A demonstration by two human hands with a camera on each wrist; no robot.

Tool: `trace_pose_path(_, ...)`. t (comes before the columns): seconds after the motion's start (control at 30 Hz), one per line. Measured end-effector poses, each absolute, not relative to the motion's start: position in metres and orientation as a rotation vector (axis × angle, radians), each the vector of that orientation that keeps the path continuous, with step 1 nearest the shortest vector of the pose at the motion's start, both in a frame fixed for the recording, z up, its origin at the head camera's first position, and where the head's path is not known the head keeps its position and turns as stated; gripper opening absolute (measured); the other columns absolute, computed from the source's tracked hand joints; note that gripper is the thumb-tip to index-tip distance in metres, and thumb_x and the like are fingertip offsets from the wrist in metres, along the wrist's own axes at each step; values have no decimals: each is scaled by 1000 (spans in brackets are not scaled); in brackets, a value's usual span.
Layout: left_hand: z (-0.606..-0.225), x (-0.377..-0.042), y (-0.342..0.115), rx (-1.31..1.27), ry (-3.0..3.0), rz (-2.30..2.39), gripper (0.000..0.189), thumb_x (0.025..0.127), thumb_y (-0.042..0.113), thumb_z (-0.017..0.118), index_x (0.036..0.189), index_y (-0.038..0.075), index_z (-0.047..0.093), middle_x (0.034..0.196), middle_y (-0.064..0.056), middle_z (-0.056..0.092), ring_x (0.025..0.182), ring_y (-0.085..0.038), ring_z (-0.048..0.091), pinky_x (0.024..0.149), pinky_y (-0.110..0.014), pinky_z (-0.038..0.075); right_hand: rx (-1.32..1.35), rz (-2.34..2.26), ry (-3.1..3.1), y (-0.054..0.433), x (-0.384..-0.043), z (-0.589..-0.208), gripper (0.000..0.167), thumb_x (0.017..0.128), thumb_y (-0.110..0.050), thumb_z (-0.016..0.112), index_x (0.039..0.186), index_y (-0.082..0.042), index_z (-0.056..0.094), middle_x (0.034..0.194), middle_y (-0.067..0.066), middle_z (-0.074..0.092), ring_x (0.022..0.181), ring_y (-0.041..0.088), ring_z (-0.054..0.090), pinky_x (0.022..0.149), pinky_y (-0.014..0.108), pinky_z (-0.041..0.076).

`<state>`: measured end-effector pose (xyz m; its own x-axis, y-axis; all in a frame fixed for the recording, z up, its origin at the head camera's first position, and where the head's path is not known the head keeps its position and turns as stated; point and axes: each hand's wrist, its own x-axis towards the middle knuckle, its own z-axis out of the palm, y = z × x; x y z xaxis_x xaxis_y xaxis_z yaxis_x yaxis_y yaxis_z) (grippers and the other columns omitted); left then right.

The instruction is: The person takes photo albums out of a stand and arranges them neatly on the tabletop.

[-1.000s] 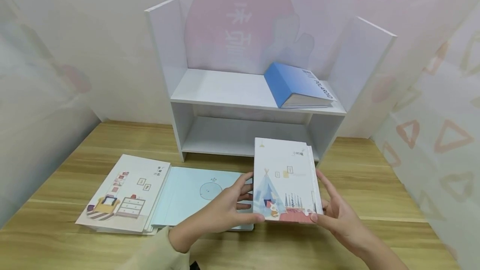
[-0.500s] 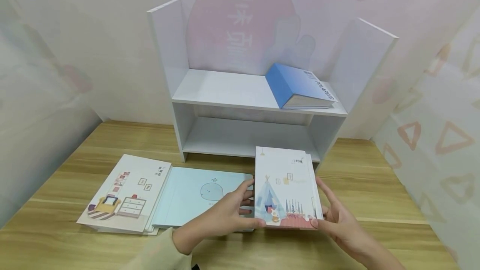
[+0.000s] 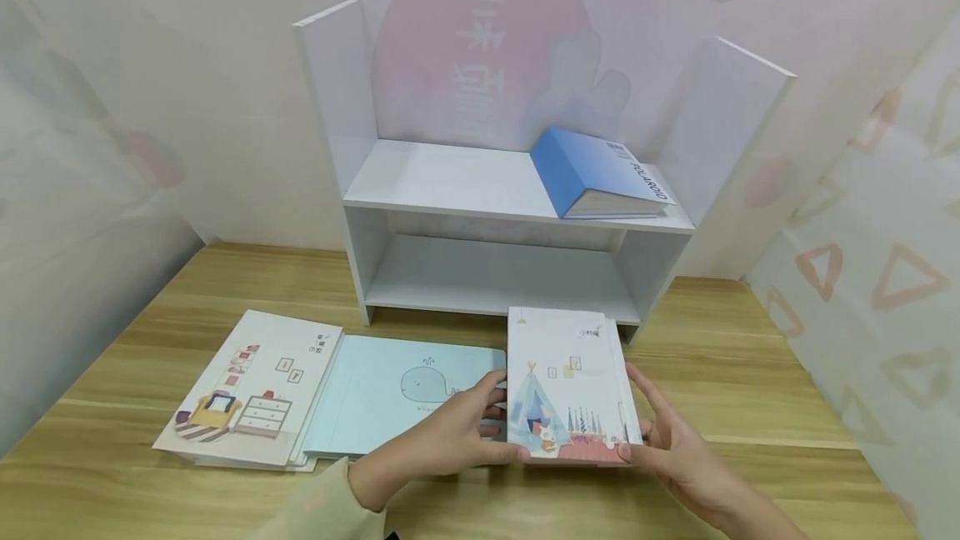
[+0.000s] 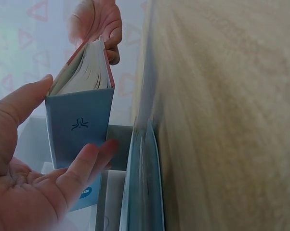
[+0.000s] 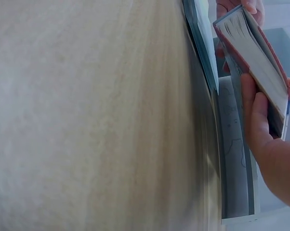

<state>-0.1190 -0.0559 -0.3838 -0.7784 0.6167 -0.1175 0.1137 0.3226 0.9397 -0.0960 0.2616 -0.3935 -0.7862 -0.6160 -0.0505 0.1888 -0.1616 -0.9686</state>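
Both hands hold a white photo album with a tent drawn on its cover. My left hand holds its left side, thumb at the cover's edge. In the left wrist view, those fingers lie along the blue spine. My right hand grips the opposite side, thumb on the front corner and fingers underneath. The right wrist view shows the album's page edges between red-edged covers, tilted over the table. Left of it lies a pale blue whale album, partly hidden by my left hand.
A white two-tier shelf stands at the back of the wooden table. On its upper board lies a blue POLAROID album near the right upright. A white album with an armchair drawing lies at far left, overlapping the whale album's edge.
The tent album and both hands have moved lower in the head view, away from the shelf. More of the shelf's lower board shows. The other albums stay where they were.
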Motion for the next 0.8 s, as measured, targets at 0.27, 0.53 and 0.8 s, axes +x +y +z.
trace_pose_path(0.27, -388, -118, -57, 634, 2169, 1403, 100, 86, 33, 79, 156, -2, 17, 149, -25, 44, 125, -34, 59, 97, -35, 55, -411, -1939, 1622, 260, -95, -396, 106, 94, 8, 54, 155, -25, -26, 120, 9, 66, 99, 11, 66, 85, 23, 54)
trace_pose_path(0.53, -388, -118, -57, 642, 2154, 1418, 96, 85, 27, 80, 154, -4, 20, 146, -25, 47, 123, -32, 59, 93, -30, 56, -425, -1918, 1626, 260, -95, -398, 104, 95, 7, 53, 154, -20, -28, 119, 9, 67, 100, 11, 66, 86, 24, 54)
trace_pose_path(0.8, -387, -120, -57, 624, 2162, 1379, 98, 85, 29, 80, 155, -2, 20, 146, -25, 47, 121, -34, 62, 93, -34, 56, -373, -1899, 1622, 259, -96, -397, 105, 95, 6, 55, 154, -22, -28, 122, 8, 66, 104, 12, 66, 88, 24, 54)
